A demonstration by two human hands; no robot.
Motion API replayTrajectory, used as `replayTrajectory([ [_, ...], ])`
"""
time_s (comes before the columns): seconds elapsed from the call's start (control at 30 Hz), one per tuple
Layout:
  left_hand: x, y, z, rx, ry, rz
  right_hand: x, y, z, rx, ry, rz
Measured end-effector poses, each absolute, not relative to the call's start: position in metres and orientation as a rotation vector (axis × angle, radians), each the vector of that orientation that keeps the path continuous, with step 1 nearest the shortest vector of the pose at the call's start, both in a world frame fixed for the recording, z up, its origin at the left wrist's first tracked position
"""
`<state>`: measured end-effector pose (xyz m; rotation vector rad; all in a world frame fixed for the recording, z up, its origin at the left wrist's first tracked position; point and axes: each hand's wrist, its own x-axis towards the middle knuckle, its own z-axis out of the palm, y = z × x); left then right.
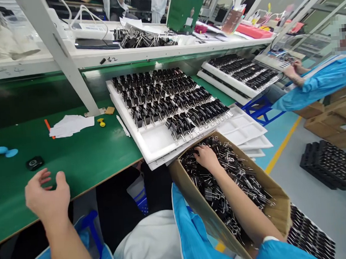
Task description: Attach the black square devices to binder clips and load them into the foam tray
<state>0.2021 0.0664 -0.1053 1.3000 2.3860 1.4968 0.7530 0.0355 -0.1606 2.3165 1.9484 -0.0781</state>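
My left hand (48,193) hovers over the near edge of the green table, thumb and fingers apart, holding nothing. Close by lies a small black object with a round mark (34,163). My right hand (206,156) reaches into a cardboard box (191,187) full of loose black binder clips (232,172) with silver wire handles. Its fingers bend down among the clips and their tips are hidden, so I cannot tell whether they grip any. A white tray (154,140) on the table carries rows of binder clips, with a bare patch at its near left corner.
White paper (72,125), an orange stick (49,128) and a yellow knob (101,122) lie on the green table (103,154). A slanted post (64,62) rises behind. Another filled tray (229,84) stands by a person in blue sleeves (320,79). Stacked white trays (244,128) adjoin the box.
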Motion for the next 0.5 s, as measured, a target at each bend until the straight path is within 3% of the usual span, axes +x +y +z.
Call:
replayTrajectory([
  [0.17,0.182,0.081,-0.118,1.555,2.630,1.186,0.746,0.051,-0.179,2.143,2.039,-0.142],
  [0.37,0.168,0.091,-0.110,1.281,2.805,1.119,0.763,0.052,-0.213,2.015,2.002,-0.036],
  [0.5,0.155,0.109,-0.097,1.074,2.853,1.084,0.766,0.045,-0.210,2.089,2.080,-0.007],
])
